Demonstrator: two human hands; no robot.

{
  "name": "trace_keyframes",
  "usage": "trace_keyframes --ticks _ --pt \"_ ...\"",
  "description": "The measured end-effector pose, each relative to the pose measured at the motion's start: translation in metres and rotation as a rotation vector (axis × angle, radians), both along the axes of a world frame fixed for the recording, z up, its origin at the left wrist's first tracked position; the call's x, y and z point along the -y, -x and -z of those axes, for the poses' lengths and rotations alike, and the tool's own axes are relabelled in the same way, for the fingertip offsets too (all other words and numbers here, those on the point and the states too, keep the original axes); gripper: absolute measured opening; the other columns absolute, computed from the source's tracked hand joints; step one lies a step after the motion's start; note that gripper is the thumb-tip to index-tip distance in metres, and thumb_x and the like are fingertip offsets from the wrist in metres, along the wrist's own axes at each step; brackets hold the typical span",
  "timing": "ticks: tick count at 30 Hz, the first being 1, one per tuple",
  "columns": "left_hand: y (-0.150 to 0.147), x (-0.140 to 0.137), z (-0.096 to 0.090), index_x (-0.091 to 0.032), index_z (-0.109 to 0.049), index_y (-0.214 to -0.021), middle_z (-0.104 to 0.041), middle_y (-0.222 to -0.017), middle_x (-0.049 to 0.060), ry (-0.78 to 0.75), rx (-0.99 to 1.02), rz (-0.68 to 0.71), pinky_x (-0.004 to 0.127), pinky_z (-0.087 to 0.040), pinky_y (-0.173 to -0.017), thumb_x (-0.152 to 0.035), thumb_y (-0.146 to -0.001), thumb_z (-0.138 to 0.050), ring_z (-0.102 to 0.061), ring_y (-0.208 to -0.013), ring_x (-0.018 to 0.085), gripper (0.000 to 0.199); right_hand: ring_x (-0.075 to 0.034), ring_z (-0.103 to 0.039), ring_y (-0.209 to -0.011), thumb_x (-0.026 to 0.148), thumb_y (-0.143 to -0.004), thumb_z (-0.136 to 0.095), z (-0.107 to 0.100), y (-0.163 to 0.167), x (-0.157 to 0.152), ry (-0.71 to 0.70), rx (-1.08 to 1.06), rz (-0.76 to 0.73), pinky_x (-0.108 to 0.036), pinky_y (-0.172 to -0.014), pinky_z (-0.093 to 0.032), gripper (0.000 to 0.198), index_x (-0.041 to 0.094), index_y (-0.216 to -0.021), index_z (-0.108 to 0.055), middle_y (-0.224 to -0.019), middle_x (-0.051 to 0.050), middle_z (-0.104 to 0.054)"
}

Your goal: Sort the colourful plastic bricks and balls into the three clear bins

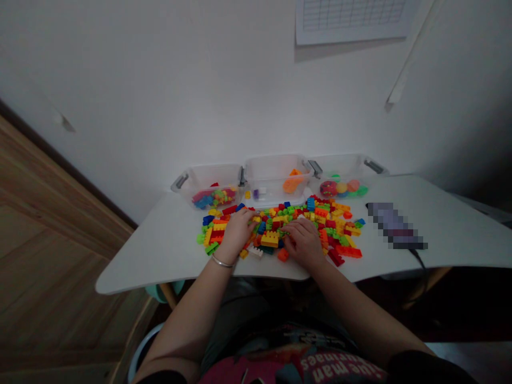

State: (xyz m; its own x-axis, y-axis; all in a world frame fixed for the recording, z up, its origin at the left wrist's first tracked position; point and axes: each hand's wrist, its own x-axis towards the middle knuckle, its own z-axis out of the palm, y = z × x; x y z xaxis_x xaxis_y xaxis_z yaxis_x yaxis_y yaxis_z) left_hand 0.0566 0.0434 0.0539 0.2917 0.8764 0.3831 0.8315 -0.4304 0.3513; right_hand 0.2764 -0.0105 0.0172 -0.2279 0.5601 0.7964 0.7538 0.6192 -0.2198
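A wide heap of toy building bricks [270, 239] in red, yellow, green, blue and orange covers the middle of the white table [152, 250]. My left hand [238, 230], with a bracelet at its wrist, reaches into the left part of the heap, its thumb and fingers apart and slightly bent over the bricks. Over the right part, my right hand [304, 241] has its fingers curled inward near small green pieces; what lies between the fingertips is too small to make out. A yellow brick and a white brick [255, 251] lie between the hands.
Behind the heap stand three clear bins: the left bin [212, 172] with mixed colourful pieces, the middle bin [276, 162] with an orange piece and a few small ones, the right bin [346, 162] with round toys. A blurred phone-like device [396, 226] with a cable lies right.
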Motion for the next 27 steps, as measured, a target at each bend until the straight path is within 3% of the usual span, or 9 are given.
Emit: trace_keyframes --ticks 7,15,21,27 --pt "-0.02 0.023 -0.003 -0.022 -0.069 -0.104 -0.07 -0.103 0.005 -0.056 0.277 0.06 0.037 -0.053 -0.091 -0.018 -0.085 -0.066 -0.066 -0.092 0.019 0.02 -0.023 -0.061 -0.097 0.016 -0.085 -0.056 0.002 0.0 0.0 0.019 -0.008 0.01 -0.042 -0.097 -0.045 0.021 0.024 -0.1 -0.068 -0.097 -0.005 -0.072" --pt "-0.051 0.053 0.006 -0.025 -0.07 -0.1 -0.074 -0.101 0.004 -0.001 0.245 0.074 0.044 -0.047 -0.099 -0.022 -0.084 -0.069 -0.065 -0.101 0.023 0.017 -0.025 -0.061 -0.099 0.021 -0.087 -0.058 0.005 -0.001 -0.002 -0.004 0.0 0.015 -0.042 -0.096 -0.046 0.024 0.019 -0.11 -0.066 -0.099 -0.009 -0.071" --pt "-0.055 0.056 0.011 -0.023 -0.067 -0.103 -0.073 -0.101 0.004 0.012 0.237 -0.002 0.051 -0.039 -0.108 -0.021 -0.084 -0.067 -0.066 -0.1 0.023 0.018 -0.024 -0.062 -0.096 0.016 -0.085 -0.058 0.005 0.0 -0.004 0.011 -0.003 -0.006 -0.042 -0.092 -0.049 0.022 0.021 -0.104 -0.067 -0.096 -0.007 -0.072" --pt "-0.052 0.059 0.017 -0.023 -0.065 -0.106 -0.073 -0.106 0.004 -0.025 0.187 0.028 0.055 -0.029 -0.116 -0.021 -0.086 -0.064 -0.065 -0.105 0.022 0.02 -0.023 -0.063 -0.094 0.015 -0.083 -0.06 0.008 0.0 -0.005 0.008 -0.035 -0.005 -0.04 -0.089 -0.051 0.018 0.021 -0.098 -0.069 -0.094 -0.007 -0.072"
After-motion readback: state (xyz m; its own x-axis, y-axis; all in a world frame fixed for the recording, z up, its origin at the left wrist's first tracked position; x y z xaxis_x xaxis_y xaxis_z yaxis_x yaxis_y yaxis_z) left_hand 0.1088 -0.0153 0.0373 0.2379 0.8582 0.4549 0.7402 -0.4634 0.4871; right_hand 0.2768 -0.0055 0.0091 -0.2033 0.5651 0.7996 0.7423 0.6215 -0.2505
